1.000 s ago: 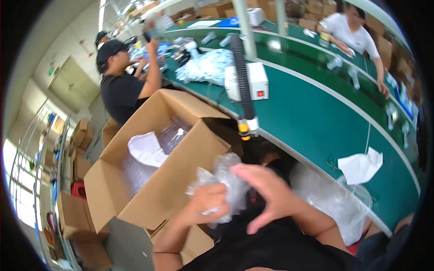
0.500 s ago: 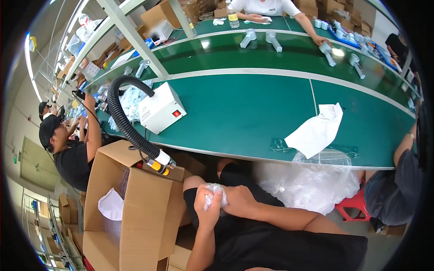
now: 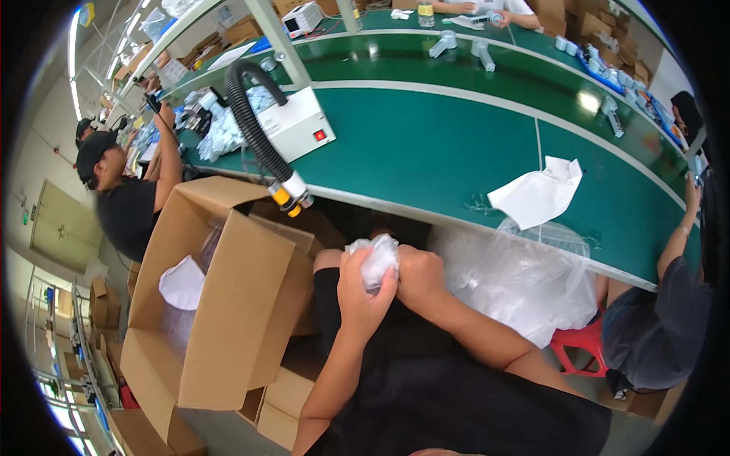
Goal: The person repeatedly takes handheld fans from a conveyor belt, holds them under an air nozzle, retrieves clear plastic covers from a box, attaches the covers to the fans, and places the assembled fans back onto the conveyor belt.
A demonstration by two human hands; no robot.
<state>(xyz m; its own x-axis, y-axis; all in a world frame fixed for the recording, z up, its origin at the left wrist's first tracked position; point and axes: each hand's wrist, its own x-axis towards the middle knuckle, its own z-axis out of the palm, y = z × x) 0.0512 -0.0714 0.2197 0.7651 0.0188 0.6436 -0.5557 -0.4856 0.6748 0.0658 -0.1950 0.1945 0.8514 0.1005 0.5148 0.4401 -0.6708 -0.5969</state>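
Observation:
Above my lap, my left hand is closed around a crumpled wad of clear plastic film, which bulges out over the thumb. My right hand is a fist right against the wad's right side; whatever its fingers grip is hidden. To the right of my hands, a big translucent plastic bag hangs down from the table edge. A white sheet lies creased on the green tabletop above that bag.
An open cardboard box stands at my left with a white piece inside. A white machine with a black hose overhangs the table edge. Grey-blue handheld devices sit on the green conveyor. Co-workers sit left, right and opposite.
The view has shifted, and my hands with the plastic wad now appear higher. More of the wad shows above my left hand. The person opposite now holds a device in hand.

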